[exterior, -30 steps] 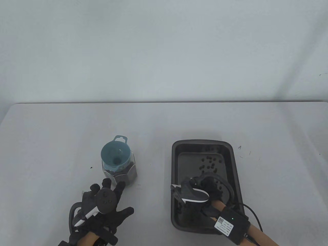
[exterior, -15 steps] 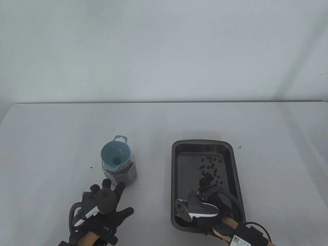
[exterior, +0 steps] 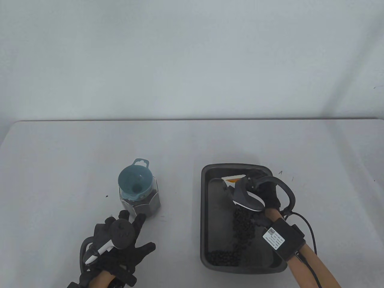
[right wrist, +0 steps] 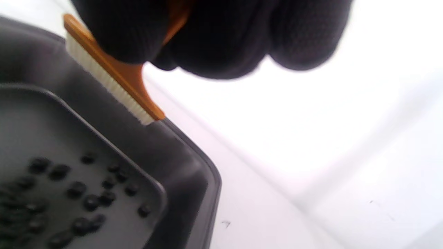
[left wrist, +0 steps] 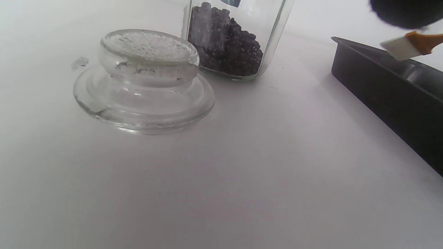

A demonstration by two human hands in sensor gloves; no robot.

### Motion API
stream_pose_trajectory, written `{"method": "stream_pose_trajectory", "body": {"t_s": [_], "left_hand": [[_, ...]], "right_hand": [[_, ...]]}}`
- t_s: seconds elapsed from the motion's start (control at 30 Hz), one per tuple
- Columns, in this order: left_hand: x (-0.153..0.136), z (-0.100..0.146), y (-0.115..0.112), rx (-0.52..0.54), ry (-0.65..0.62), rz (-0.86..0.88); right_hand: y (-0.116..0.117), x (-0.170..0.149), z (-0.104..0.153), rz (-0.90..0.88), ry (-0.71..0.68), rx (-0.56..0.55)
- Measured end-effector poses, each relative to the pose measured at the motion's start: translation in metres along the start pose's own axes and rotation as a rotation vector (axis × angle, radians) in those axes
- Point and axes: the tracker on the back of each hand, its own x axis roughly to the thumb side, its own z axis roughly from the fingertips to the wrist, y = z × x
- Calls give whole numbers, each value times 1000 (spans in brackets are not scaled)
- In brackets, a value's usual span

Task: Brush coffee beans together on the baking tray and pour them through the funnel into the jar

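Your right hand (exterior: 268,195) grips the orange brush (right wrist: 114,74) over the baking tray's (exterior: 205,210) far end; your left hand (exterior: 120,243) rests flat, fingers spread, on the surface (exterior: 60,168).

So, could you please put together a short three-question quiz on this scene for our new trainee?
1. True or false: the blue funnel sits in the mouth of the jar.
2. What does the right hand hold? A) a spoon B) a brush C) the glass lid
3. Fill in: the right hand is over the ___ end of the baking tray, while the coffee beans lie mostly in a trail toward the near end.

Key: 1 true. 2 B; the lid lies on the table by the jar, near the left hand, which holds nothing. 3 far.
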Motion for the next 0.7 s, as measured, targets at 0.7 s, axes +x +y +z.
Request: {"method": "stream_pose_trajectory", "body": {"t_s": [0.7], "left_hand": [[0, 3, 3, 28, -10, -18]], "right_hand": [[41, 27, 8, 25, -120, 108]]}}
